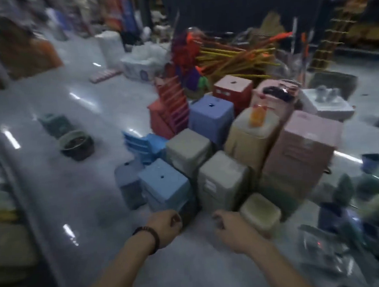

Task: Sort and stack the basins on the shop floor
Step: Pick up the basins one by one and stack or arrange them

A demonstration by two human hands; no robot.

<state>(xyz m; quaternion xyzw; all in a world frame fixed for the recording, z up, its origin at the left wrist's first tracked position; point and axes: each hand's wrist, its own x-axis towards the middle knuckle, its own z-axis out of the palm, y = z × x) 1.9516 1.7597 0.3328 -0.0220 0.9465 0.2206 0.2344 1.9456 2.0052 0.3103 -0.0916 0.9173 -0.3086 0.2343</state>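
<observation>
Because the round dark-green basin point(76, 145) sits on the floor well off to the left of both hands and beyond them, the left hand point(167, 226) is the nearer. Being round, it has no long axis to line up with. It may be several basins nested, though blur hides that. Both hands hang loosely curled and empty, the right hand point(230, 227) just beside a beige stool point(260, 212)
</observation>
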